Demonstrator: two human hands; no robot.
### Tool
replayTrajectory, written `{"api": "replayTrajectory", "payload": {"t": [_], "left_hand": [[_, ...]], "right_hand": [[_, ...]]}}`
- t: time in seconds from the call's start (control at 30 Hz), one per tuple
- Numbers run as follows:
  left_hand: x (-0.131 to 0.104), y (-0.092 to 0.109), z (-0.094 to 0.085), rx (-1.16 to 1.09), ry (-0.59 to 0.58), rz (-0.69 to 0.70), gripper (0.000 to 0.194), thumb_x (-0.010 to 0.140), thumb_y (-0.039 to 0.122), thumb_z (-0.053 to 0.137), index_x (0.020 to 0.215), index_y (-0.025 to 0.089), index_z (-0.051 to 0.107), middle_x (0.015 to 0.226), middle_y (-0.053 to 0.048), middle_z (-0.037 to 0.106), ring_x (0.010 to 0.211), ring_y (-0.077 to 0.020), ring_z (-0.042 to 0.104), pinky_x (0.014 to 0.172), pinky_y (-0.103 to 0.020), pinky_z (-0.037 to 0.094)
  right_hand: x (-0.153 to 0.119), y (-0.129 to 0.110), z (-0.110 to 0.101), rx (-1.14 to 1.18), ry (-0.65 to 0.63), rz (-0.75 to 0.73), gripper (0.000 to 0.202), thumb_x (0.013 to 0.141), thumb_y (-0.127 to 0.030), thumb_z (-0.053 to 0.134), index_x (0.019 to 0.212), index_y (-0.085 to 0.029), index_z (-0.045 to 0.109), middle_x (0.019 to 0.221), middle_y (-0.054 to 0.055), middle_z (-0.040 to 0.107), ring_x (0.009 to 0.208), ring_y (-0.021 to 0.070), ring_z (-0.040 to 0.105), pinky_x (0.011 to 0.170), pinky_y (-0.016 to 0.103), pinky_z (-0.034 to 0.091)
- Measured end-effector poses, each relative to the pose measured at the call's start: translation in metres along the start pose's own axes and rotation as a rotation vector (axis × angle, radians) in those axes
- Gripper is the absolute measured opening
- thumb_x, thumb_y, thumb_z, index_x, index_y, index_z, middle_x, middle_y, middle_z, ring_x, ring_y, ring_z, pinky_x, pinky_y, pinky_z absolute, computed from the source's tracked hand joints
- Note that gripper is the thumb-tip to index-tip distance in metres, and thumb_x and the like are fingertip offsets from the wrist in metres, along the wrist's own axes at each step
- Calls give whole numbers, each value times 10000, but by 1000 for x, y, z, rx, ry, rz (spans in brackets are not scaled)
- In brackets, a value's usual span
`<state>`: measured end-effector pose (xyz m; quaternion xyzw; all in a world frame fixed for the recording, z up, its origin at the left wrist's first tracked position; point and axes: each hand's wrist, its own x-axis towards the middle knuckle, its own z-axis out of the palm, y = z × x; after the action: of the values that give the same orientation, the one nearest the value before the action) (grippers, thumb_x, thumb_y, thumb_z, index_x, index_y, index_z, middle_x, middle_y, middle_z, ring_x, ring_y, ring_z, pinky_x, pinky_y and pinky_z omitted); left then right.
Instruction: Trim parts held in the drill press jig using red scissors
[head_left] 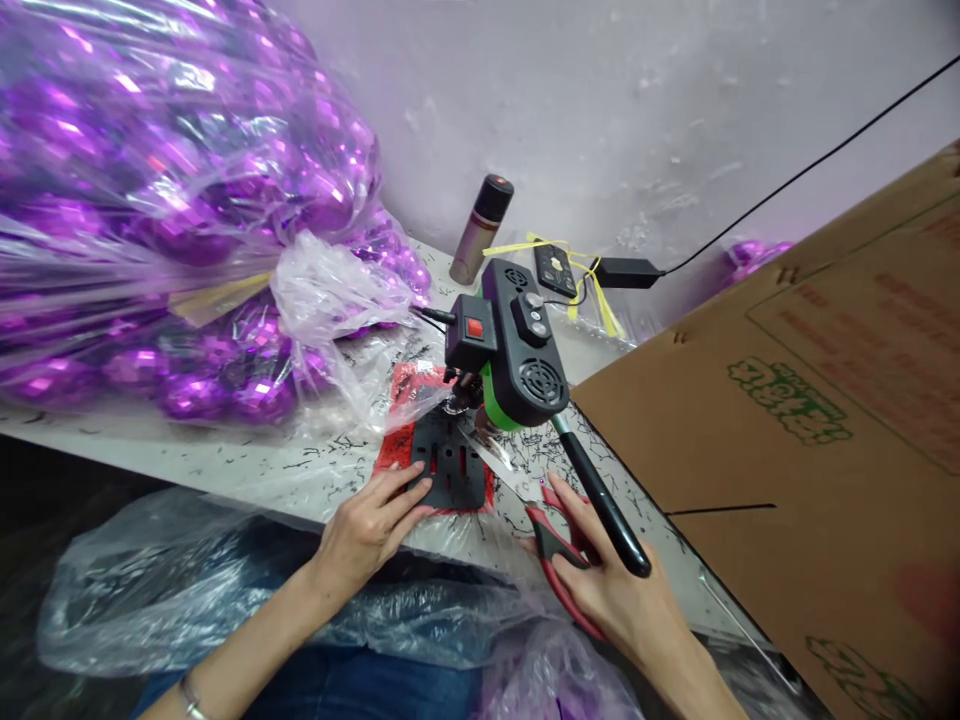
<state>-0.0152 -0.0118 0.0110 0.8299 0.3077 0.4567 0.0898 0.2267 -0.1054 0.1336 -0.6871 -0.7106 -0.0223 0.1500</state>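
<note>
My left hand lies with its fingers stretched over the near left edge of a black slotted base plate. My right hand grips scissors with red and black handles. Their blades point away and left, reaching over the plate under the head of a small black and green bench press. A red switch sits on the press's side box, and its long black lever slants down above my right hand. Exactly what lies between the blade tips is hidden under the press head.
Clear plastic bags of shiny purple balls fill the left side. A spray can, a phone and a black power adapter are behind the press. A cardboard box stands at the right. Black scraps litter the white table.
</note>
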Motion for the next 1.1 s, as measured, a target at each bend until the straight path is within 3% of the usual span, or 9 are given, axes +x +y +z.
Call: {"api": "replayTrajectory", "payload": {"t": [0.27, 0.5, 0.67, 0.87, 1.1], "left_hand": [[-2, -3, 2, -20, 4, 0, 227, 922, 246, 589, 1121, 176, 676, 1143, -101, 703, 992, -193, 698, 905, -339, 587], [-3, -3, 1, -5, -20, -10, 234, 924, 259, 585, 1119, 173, 680, 1146, -106, 703, 991, -208, 701, 889, -349, 596], [-2, -2, 0, -13, -33, -19, 232, 923, 262, 586, 1116, 175, 681, 1147, -105, 703, 982, -207, 704, 894, -354, 595], [-2, -2, 0, -24, -30, -29, 239, 922, 268, 588, 1125, 186, 685, 1148, -103, 704, 986, -209, 703, 885, -348, 600], [-4, -3, 1, -21, -25, -30, 236, 920, 267, 592, 1123, 189, 683, 1148, -98, 704, 991, -207, 702, 899, -357, 595]], "right_hand": [[9, -4, -5, 7, -52, 20, 503, 836, -329, 551, 1326, -223, 599, 648, -9, 685, 494, 153, 631, 472, 223, 511], [13, -3, -10, 29, -78, 29, 480, 863, -359, 542, 1332, -271, 595, 786, 16, 759, 556, 169, 694, 480, 221, 519], [13, 2, -13, 54, -71, 20, 457, 853, -393, 555, 1258, -208, 657, 849, 47, 776, 600, 184, 718, 512, 227, 546], [21, 4, -19, 40, -133, -7, 475, 811, -249, 509, 1260, -239, 662, 820, 35, 779, 592, 182, 723, 519, 218, 549], [26, 12, -24, 29, -229, -44, 494, 801, -242, 529, 1281, -239, 646, 964, 65, 778, 712, 216, 749, 576, 256, 577]]}}
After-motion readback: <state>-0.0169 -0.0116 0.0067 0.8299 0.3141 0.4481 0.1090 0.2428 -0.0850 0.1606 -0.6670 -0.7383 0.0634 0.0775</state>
